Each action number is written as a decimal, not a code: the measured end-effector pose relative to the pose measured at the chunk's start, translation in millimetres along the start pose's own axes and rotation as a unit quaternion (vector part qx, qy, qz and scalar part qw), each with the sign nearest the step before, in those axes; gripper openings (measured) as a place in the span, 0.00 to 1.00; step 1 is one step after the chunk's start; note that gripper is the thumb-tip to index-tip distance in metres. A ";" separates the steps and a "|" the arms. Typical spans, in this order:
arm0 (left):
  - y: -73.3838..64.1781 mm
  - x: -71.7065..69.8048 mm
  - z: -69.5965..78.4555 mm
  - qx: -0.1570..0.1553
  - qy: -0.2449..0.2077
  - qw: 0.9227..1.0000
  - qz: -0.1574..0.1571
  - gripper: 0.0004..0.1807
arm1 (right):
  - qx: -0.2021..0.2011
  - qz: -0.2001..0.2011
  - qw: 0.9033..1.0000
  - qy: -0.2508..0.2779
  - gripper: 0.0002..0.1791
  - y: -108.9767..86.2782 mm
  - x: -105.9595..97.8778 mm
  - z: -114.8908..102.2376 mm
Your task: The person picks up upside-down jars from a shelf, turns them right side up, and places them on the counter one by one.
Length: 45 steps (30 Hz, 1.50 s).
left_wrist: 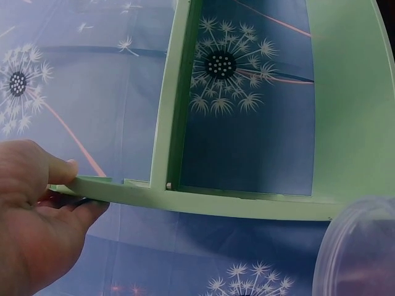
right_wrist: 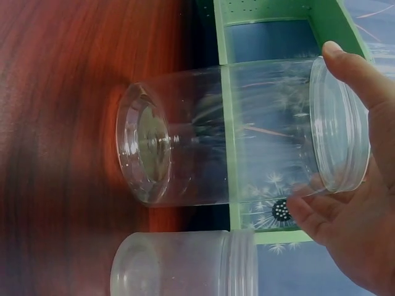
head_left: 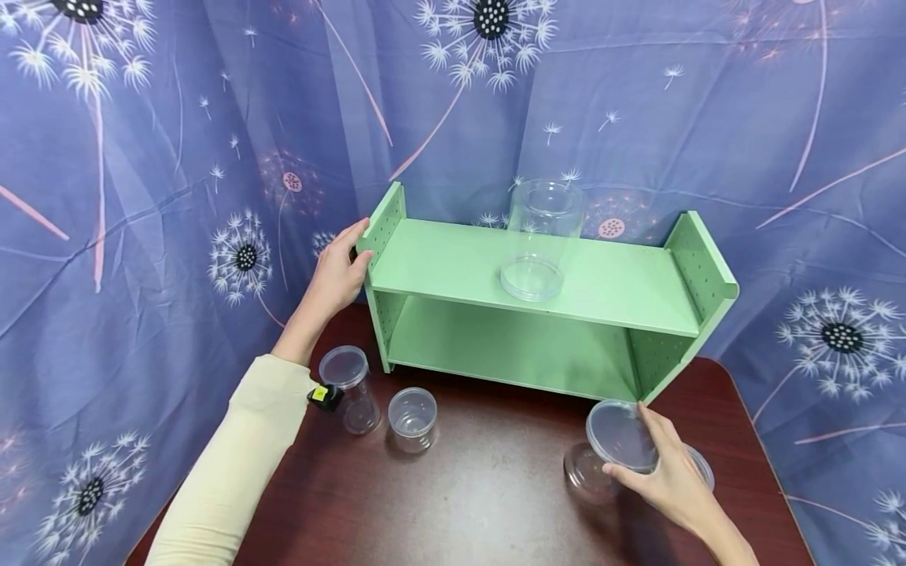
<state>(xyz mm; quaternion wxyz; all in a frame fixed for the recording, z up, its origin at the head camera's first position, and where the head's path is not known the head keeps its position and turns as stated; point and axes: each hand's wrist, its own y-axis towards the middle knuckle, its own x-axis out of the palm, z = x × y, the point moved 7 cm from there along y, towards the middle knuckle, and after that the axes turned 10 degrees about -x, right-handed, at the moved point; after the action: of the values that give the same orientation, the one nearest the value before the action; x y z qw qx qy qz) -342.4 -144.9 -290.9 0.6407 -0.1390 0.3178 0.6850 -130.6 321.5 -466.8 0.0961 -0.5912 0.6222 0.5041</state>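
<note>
My left hand point(head_left: 340, 271) grips the upper left side panel of a green two-tier shelf point(head_left: 453, 259), thumb on one face and fingers on the other, as the left wrist view shows. At the right, my right hand point(head_left: 672, 475) holds a tall clear plastic jar point(right_wrist: 191, 135) by its lid, thumb and fingers spread around the rim. The jar's base is close over the table in the right wrist view. Beside it is a shorter clear jar point(right_wrist: 179, 265), mostly hidden behind my right hand in the head view.
A large clear jar point(head_left: 541, 236) stands on the shelf's upper tier. Two lidded clear jars, a taller one point(head_left: 359, 405) and a small one point(head_left: 413, 424), stand on the dark red-brown table point(head_left: 488, 487) near my left forearm. A blue dandelion-patterned cloth point(head_left: 623, 102) hangs behind and beside the table.
</note>
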 end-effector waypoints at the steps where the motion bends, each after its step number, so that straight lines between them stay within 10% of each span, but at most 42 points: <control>1: -0.1 0.0 -0.1 -0.001 -0.001 1.000 0.000 0.32 | -0.001 0.000 1.000 0.002 0.64 -0.4 0.5 0.1; 28: -0.5 -0.1 -0.1 -0.003 -0.008 1.000 -0.003 0.32 | -0.004 0.005 1.000 0.025 0.67 -4.4 -2.4 0.5; 45: -0.3 -0.6 -1.2 -0.011 -0.020 1.000 0.001 0.32 | -0.072 0.114 0.979 0.156 0.51 71.3 -69.2 -24.2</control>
<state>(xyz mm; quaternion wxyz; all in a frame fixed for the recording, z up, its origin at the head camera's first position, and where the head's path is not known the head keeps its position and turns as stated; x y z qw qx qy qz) -342.2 -146.1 -291.5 0.6444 -0.1324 0.2974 0.6920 -158.9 333.0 -369.1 -0.1028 -0.5930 0.6552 0.4566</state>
